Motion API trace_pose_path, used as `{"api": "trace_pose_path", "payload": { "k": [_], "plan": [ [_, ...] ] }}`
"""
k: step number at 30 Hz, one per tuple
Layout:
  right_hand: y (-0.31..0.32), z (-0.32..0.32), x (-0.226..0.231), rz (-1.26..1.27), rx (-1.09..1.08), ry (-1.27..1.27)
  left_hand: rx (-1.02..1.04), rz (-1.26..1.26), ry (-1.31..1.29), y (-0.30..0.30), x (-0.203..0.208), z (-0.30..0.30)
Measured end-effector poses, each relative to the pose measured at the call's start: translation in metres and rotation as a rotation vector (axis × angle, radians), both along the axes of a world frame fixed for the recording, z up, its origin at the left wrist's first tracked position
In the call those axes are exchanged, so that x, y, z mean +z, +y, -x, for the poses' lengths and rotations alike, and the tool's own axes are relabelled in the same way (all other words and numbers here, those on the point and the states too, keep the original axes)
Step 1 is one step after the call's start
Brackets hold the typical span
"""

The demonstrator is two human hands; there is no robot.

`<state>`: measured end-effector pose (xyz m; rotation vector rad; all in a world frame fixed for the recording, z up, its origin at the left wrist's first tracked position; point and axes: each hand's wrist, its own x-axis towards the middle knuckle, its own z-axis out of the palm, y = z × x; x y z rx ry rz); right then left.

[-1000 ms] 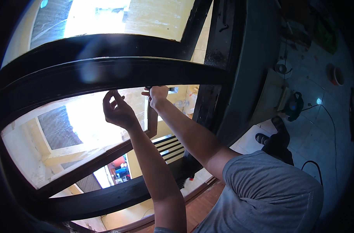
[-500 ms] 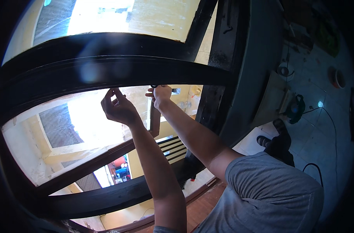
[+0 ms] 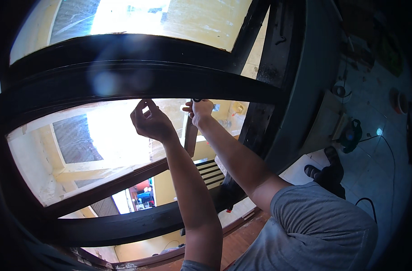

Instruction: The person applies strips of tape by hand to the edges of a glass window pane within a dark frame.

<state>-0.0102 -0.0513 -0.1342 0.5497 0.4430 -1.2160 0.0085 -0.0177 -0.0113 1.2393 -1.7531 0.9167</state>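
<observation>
Glass (image 3: 201, 22) shines bright in the top window, and under it runs a wide, dark wooden bar (image 3: 179, 79). Both hands are up at the low edge of this bar, near each other but not touching. The left hand (image 3: 154, 121) has its thumb and pointing finger bent together so they make a small ring, with the tips right up by the bar — I cannot tell if they pinch anything. The right hand (image 3: 201, 110) is curled around a small black thing (image 3: 197, 100), and the bar hides part of it, so I cannot tell what it is. Behind the hands is a lower pane (image 3: 120, 135) in a dark wooden frame (image 3: 115, 183), and it sits at a slant. Under the right arm there are black slats (image 3: 210, 174) in a row. A bent metal hook (image 3: 281, 40) hangs on the dark post at the upper right. Down on the tile floor (image 3: 375, 169) are a round roll (image 3: 339, 90), a green tool (image 3: 351, 135) with a long cord (image 3: 392, 162), and a tub (image 3: 401, 103). 1 foot (image 3: 312, 170) in a dark sandal shows there too — close to a light board (image 3: 321, 118). The person wears a gray shirt (image 3: 323, 221).
</observation>
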Motion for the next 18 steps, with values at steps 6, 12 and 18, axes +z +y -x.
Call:
{"api": "trace_pose_path", "payload": {
  "k": [6, 12, 18],
  "plan": [
    [0.002, 0.0, -0.001, -0.001, 0.006, 0.012, -0.003, -0.016, 0.036, -0.001, -0.001, -0.001],
    [0.005, 0.007, 0.002, -0.01, 0.039, 0.02, 0.011, 0.005, 0.052, 0.0, -0.001, 0.005],
    [0.002, 0.007, 0.001, -0.011, 0.047, 0.023, 0.051, 0.06, 0.051, -0.004, -0.003, 0.01]
  ]
}}
